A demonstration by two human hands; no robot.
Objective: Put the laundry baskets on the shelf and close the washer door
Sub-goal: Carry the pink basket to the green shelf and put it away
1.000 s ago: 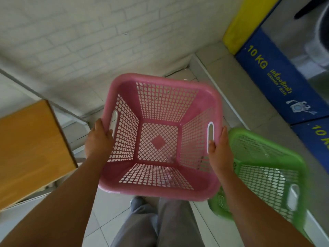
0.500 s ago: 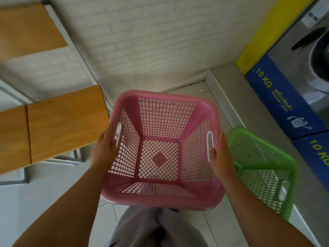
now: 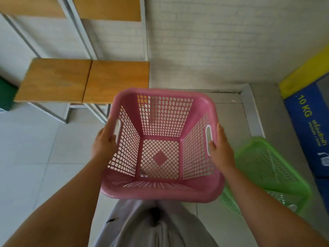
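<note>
Wooden shelf [image 3: 85,80] by white brick wall [image 3: 222,41], pale tiled floor [image 3: 32,157], pink basket [image 3: 160,145] held.

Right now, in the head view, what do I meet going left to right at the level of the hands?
Left hand → pink plastic mesh laundry basket → right hand → green plastic mesh laundry basket → blue washer panel marked 10 KG.

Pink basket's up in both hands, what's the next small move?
Probably carry the empty pink plastic mesh basket forward and left, toward the wooden shelf board. Left hand and right hand hold its sides, and the board looks bare.
</note>
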